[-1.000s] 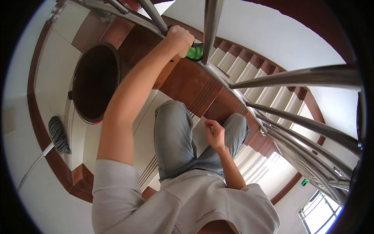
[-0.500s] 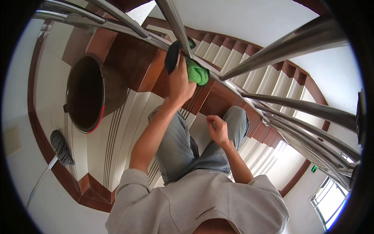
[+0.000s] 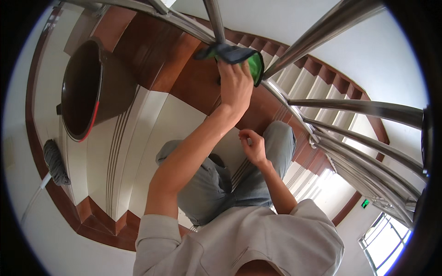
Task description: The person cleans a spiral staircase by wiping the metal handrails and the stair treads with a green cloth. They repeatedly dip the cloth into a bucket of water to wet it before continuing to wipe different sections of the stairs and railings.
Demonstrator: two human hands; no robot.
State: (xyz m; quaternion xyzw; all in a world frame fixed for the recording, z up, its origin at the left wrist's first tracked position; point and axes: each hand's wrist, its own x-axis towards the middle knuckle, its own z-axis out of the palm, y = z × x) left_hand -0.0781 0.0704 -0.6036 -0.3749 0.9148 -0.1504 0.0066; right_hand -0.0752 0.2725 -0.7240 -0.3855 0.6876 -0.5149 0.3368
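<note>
head view: left hand (image 3: 235, 85) gripping the green cloth (image 3: 251, 62) has slid lower down the rail (image 3: 214, 20).

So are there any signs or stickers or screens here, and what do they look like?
Only one that shows: a small green sign, a little rectangle with pale marks, low on the white wall at the lower right, beside the window and below the metal stair rails.
No packages, labels or screens show.
</note>
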